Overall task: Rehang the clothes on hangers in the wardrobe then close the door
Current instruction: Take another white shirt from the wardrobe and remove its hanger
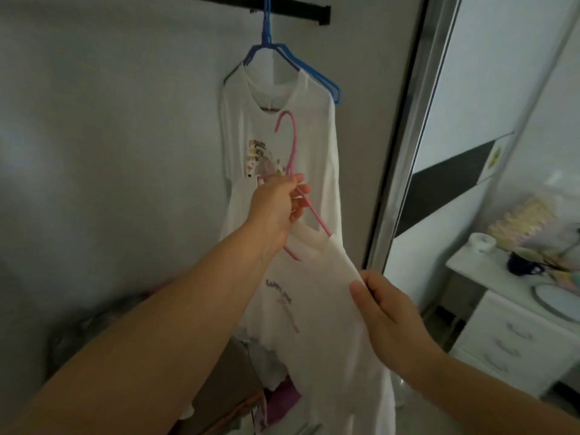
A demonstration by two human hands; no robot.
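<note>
A white printed T-shirt (314, 146) hangs on a blue hanger (293, 62) from the black wardrobe rail (295, 9). In front of it my left hand (277, 207) grips a pink hanger (293, 142) near the base of its hook. A second white shirt (320, 324) with purple lettering is draped on the pink hanger's right arm. My right hand (384, 312) pinches this shirt's fabric at the shoulder, below and right of the left hand.
The wardrobe's sliding door frame (408, 136) runs down the right of the opening. A pile of loose clothes (270, 400) lies at the wardrobe bottom. To the far right stands a white drawer unit (514, 334) with clutter on top.
</note>
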